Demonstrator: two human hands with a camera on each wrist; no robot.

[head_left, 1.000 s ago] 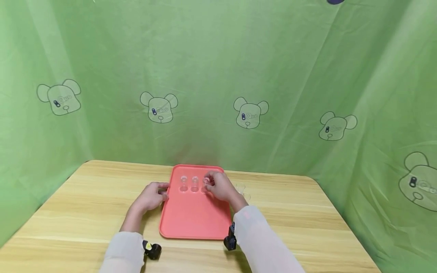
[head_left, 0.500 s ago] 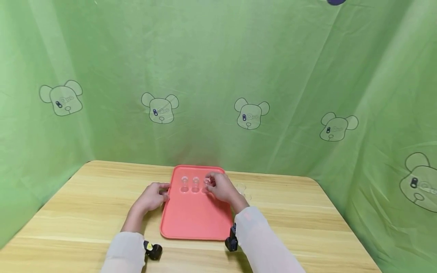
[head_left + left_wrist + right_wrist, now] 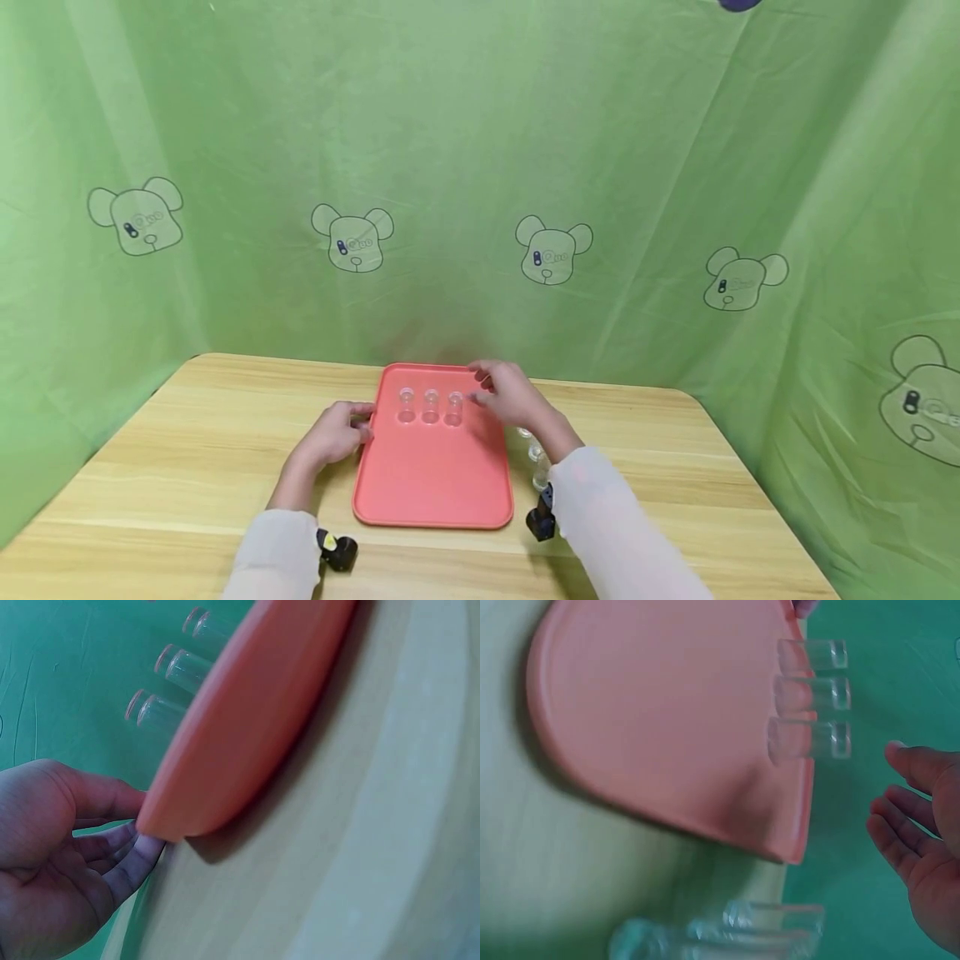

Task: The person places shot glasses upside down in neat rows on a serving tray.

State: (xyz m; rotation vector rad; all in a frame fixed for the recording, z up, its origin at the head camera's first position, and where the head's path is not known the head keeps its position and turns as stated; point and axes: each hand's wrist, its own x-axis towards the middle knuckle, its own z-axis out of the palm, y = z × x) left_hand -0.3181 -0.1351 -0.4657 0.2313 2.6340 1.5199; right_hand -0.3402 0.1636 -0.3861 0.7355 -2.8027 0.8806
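Note:
On the pink tray (image 3: 435,483) a row of 3 small clear cups stands upright: a left cup (image 3: 406,405), a middle cup (image 3: 431,406) and a right cup (image 3: 454,409). My left hand (image 3: 332,432) holds the tray's left rim; in the left wrist view its fingers (image 3: 131,870) meet that edge. My right hand (image 3: 510,396) hovers over the tray's far right corner, just right of the right cup. It holds nothing, and a gap separates its fingers from the right cup (image 3: 810,739) in the right wrist view.
More clear cups (image 3: 535,451) stand on the wooden table (image 3: 637,475) to the right of the tray, partly hidden by my right forearm. A green curtain (image 3: 450,167) with bear-face prints hangs behind the table and along its sides.
My right hand has let go of the right cup and moved up and to the right. That cup now stands by itself in the row. The left hand stays at the tray's rim.

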